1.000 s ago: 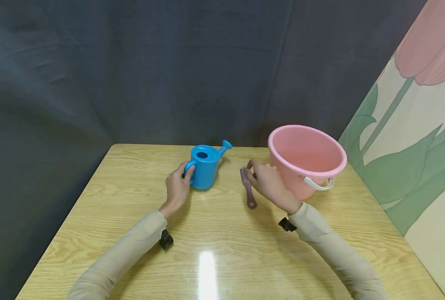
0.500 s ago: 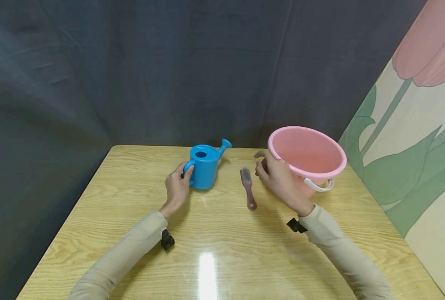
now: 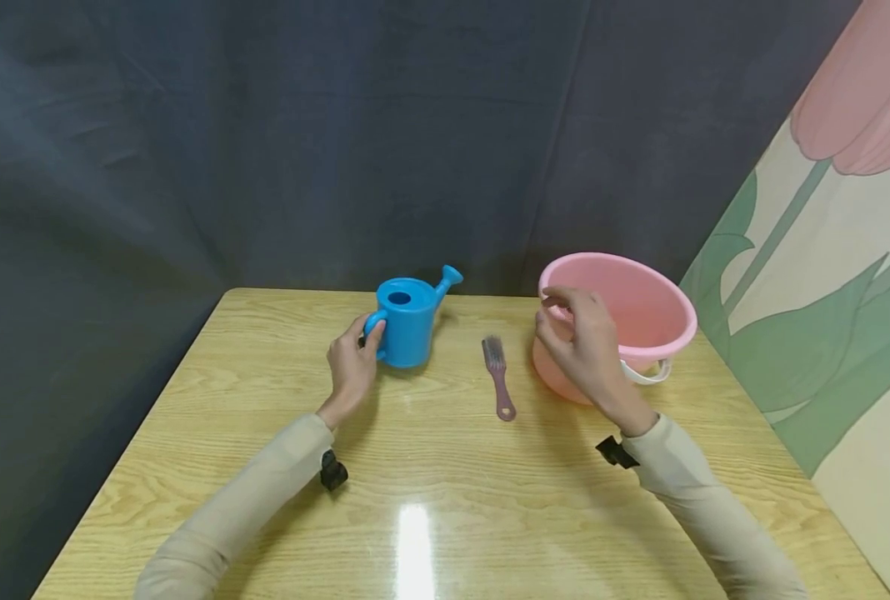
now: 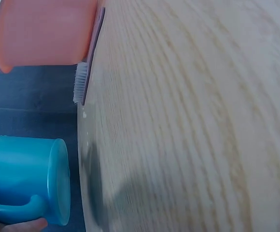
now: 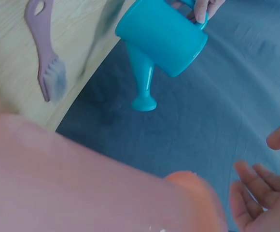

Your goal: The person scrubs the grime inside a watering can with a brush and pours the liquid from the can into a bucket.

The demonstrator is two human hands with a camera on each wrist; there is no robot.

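My left hand (image 3: 351,362) grips the handle of a blue watering can (image 3: 411,333), held upright. In the left wrist view the can (image 4: 19,174) stands off the tabletop, its shadow falling on the wood. My right hand (image 3: 591,350) is in front of the pink bucket (image 3: 557,379), near its left rim, with fingers bent loosely, thumb apart and nothing between them. The right wrist view has that hand (image 5: 268,195) beside the bucket's rim; contact cannot be told. Between can and bucket a purple-handled brush (image 3: 500,382) lies on the table, pale bristles toward the back.
The wooden table (image 3: 415,450) ends at a dark curtain (image 3: 385,150) along the back. A wall painted with tulips (image 3: 812,333) runs along the right side. The bucket's white handle (image 3: 651,375) hangs down at its front right.
My right hand has moved from beside the brush rightward and up to the bucket's rim. The left hand has raised the watering can slightly. The brush stays where it lay.
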